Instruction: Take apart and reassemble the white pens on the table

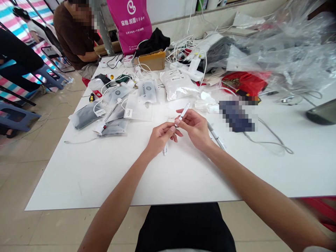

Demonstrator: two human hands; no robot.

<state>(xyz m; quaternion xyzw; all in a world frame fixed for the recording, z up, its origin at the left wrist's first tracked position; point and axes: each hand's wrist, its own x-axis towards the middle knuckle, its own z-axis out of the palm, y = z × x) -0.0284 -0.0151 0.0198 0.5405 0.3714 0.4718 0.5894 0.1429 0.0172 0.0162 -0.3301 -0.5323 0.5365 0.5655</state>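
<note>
Left hand (160, 137): thumb and fingers pinch near end of white pen (186, 109). Pen held between both hands, above counter (86, 168); long axis slants away and rightward. Right hand (196, 127): pinches shaft, nearer far end.

I count one camera, head-worn, above the near side of the table (105, 175), facing forward and down. Left hand (160, 137) and right hand (194, 126) mid-view, close; lap (186, 227) at bottom edge; purple bag (130, 24) farther off, up top; floor (15, 182) at left.
</note>
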